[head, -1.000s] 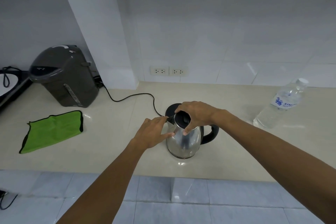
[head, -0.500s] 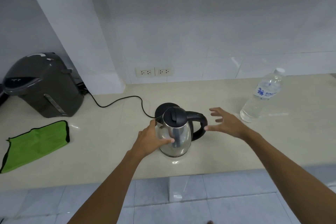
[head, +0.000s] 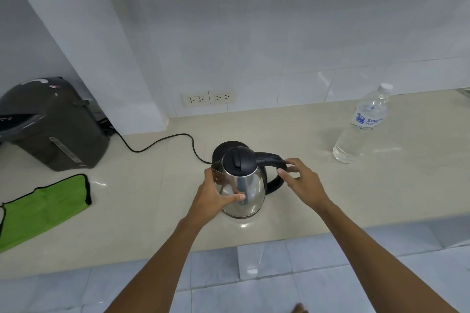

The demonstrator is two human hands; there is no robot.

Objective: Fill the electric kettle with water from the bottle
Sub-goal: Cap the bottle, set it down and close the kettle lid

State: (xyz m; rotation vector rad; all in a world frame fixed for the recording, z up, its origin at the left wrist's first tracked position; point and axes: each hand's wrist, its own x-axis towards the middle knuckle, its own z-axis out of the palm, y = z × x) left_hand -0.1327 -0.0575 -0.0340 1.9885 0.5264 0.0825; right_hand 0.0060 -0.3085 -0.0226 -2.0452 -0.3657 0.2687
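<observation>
A steel electric kettle [head: 245, 187] with a black lid and black handle stands on the beige counter, just in front of its round black base [head: 223, 147]. The lid is down. My left hand [head: 216, 198] grips the kettle's body on its left side, under the spout. My right hand [head: 302, 181] is at the handle, fingertips touching its outer curve, fingers spread and not closed around it. A clear water bottle [head: 362, 126] with a white cap and blue label stands upright at the right rear, apart from both hands.
A dark grey hot-water dispenser [head: 50, 122] sits at the left rear, with a black cord [head: 162, 138] running to the kettle base. A green cloth [head: 43, 208] lies at the left front. Wall sockets [head: 208, 98] are behind. The counter edge [head: 254, 244] runs below the kettle.
My right hand left the lid, swung out to the right, then came back to touch the handle. The left hand stayed on the kettle body. The view shifted right.
</observation>
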